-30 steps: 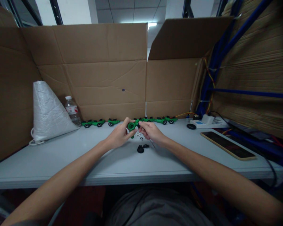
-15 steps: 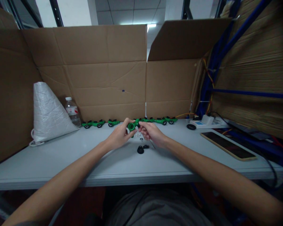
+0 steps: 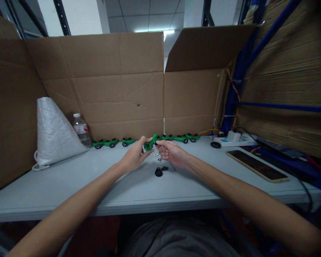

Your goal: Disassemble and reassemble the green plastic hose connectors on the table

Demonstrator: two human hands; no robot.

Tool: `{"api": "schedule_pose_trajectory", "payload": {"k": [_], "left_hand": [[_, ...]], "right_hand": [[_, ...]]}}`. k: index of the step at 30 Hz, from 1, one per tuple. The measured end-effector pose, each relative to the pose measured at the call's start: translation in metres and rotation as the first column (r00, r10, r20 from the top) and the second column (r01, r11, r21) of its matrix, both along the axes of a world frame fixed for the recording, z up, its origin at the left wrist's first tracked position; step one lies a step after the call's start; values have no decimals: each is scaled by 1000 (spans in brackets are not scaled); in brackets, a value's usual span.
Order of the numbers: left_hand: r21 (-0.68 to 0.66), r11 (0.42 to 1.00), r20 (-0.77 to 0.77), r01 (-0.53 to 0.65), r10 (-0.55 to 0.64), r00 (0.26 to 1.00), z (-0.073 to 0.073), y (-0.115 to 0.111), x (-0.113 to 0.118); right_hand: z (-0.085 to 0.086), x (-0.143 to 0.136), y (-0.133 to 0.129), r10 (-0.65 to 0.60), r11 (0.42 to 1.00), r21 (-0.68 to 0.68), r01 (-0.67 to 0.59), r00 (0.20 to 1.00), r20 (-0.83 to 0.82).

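Observation:
My left hand [image 3: 136,154] grips a green toy car body [image 3: 148,146] between thumb and fingers, its round opening turned towards me. My right hand [image 3: 173,153] is closed in a pinch against the body's right side. Something small and dark shows at those fingertips, mostly hidden by them. On the table below lie a black wheel-like part [image 3: 158,172], a smaller black piece [image 3: 164,168], small white rings [image 3: 156,155] and a thin dark ring [image 3: 159,159].
Several green toy cars [image 3: 105,143] line the cardboard wall [image 3: 115,89]. A silvery bag [image 3: 55,135] and a water bottle [image 3: 81,129] stand left. Towards the right are a black ring [image 3: 215,145], a white power strip [image 3: 228,141] and a phone [image 3: 256,165].
The view has tilted and shifted slightly. Both hands stay at the green toy car body, which has turned a little; the loose parts lie as before.

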State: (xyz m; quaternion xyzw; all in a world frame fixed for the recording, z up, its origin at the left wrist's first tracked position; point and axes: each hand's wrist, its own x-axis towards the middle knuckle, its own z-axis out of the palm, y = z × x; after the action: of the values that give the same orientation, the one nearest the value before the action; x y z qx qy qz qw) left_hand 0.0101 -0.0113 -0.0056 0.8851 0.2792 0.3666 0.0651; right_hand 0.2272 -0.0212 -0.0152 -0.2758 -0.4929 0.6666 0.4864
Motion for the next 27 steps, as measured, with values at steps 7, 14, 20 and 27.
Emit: {"api": "schedule_pose_trajectory", "payload": {"k": [7, 14, 20, 27], "left_hand": [[25, 1000, 8, -14, 13, 1000, 0, 0, -1], [30, 999, -4, -15, 15, 1000, -4, 4, -1], [19, 1000, -16, -5, 5, 1000, -4, 4, -1], [48, 999, -14, -23, 23, 1000, -7, 5, -2]], "right_hand": [[2, 1, -3, -7, 996, 87, 9, 1000, -18], [-6, 0, 3, -148, 952, 286, 111, 983, 110], [-7, 0, 4, -336, 851, 490, 190, 913, 231], [-12, 1, 11, -407, 770, 610, 189, 881, 241]]}}
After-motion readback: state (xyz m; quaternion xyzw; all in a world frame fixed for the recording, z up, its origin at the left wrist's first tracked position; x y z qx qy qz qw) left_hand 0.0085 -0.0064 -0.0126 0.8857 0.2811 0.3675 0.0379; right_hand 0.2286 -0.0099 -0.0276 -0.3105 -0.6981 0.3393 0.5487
